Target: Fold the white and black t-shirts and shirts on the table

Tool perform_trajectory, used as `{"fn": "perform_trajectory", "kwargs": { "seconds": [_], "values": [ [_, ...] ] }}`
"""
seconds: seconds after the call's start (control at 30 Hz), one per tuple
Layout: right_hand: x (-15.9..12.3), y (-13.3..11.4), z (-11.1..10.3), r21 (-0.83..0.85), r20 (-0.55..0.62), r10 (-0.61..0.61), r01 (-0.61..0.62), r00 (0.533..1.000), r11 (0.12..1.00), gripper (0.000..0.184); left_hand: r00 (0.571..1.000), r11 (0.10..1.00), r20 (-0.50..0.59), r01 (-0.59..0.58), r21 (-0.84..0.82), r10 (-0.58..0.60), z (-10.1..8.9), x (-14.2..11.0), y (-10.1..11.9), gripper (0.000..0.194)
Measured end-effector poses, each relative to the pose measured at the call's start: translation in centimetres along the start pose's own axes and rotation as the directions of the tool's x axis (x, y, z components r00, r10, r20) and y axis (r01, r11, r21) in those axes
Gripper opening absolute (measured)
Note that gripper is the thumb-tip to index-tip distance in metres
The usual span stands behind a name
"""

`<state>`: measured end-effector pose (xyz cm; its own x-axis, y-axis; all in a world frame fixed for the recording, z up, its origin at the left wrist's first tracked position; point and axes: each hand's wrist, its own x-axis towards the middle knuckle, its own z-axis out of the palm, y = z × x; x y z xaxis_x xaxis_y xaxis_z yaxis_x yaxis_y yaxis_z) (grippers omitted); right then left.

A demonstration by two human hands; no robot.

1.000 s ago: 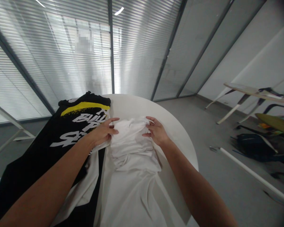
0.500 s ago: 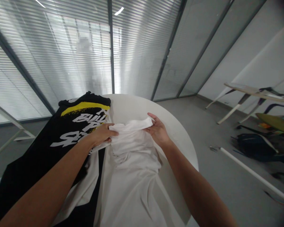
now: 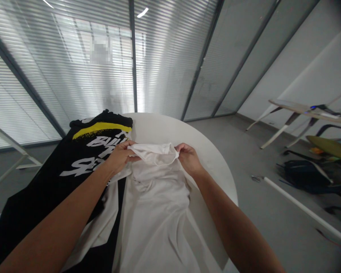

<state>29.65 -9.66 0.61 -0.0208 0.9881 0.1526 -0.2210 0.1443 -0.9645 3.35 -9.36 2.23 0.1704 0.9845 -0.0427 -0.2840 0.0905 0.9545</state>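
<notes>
Grey floor (image 3: 272,151) is spreading away toward glass partitions with slatted white blinds (image 3: 165,57), and a round white table (image 3: 200,151) is standing in the middle of the view. On the table, a crumpled white cloth garment (image 3: 156,216) is lying lengthwise, running from near the middle of the top toward the person and out of the frame. A person is leaning over it with both bare forearms reaching forward. The left hand (image 3: 119,157) is curled nearly closed, its fingers and thumb pinching the left end of a raised fold at the garment's far edge. The right hand (image 3: 189,159) is also partly closed, pinching the right end of that same fold, so the cloth is stretching in a short band between the two hands. A black T-shirt (image 3: 45,197) with a yellow stripe and white lettering is lying just to the left, partly under the white cloth. Off to the right, a tan-topped side table (image 3: 301,108), a dark bag (image 3: 304,176) and a long white rod (image 3: 304,208) are sitting well apart from the table.
</notes>
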Motion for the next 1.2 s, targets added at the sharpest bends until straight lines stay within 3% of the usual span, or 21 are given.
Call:
{"fn": "perform_trajectory", "kwargs": {
  "seconds": [0.2,0.33,0.4,0.47,0.53,0.63,0.77,1.0,1.1,1.2],
  "values": [
    [0.6,0.3,-0.6,0.156,-0.016,-0.047,0.049,0.999,0.987,0.020,0.988,0.989,0.034,-0.151,-0.008,0.151,-0.4,0.4,-0.2,0.019],
    [0.9,0.8,-0.8,0.227,-0.069,-0.017,0.032,0.997,0.973,0.020,0.939,0.920,0.085,-0.343,0.190,0.332,-0.1,0.5,-0.4,0.007],
    [1.0,1.1,-0.6,0.250,-0.110,0.051,-0.022,0.993,0.968,0.019,0.920,0.873,0.133,-0.392,0.292,0.368,0.1,0.5,-0.6,0.004],
    [1.1,1.3,-0.5,0.235,-0.135,0.149,-0.115,0.979,0.965,0.021,0.922,0.862,0.133,-0.387,0.327,0.364,0.1,0.6,-1.0,0.006],
    [1.0,1.4,-0.4,0.168,-0.139,0.215,-0.191,0.967,0.967,0.026,0.938,0.888,0.066,-0.345,0.304,0.341,-0.1,1.0,-1.5,0.007],
    [0.7,1.4,-0.2,0.012,-0.145,0.230,-0.230,0.962,0.973,0.039,0.963,0.944,-0.046,-0.248,0.216,0.264,-0.6,1.6,-2.2,0.008],
    [0.4,1.3,0.0,-0.128,-0.146,0.232,-0.251,0.962,0.959,0.048,0.971,0.941,-0.071,-0.202,0.273,0.229,-1.0,1.9,-2.5,0.015],
    [0.7,1.2,-0.3,0.125,-0.076,0.243,-0.232,0.967,0.965,0.036,0.919,0.822,0.057,-0.375,0.428,0.390,-1.7,1.8,-2.3,0.020],
    [0.8,1.9,-0.5,-0.044,-0.101,0.268,-0.273,0.958,0.961,0.029,0.907,0.747,0.096,-0.395,0.535,0.410,-1.6,2.0,-2.6,0.021],
    [1.0,2.8,-0.7,-0.221,-0.123,0.185,-0.209,0.975,0.953,0.021,0.914,0.659,0.034,-0.317,0.682,0.405,-1.2,2.1,-2.9,0.020]
  ]
}}
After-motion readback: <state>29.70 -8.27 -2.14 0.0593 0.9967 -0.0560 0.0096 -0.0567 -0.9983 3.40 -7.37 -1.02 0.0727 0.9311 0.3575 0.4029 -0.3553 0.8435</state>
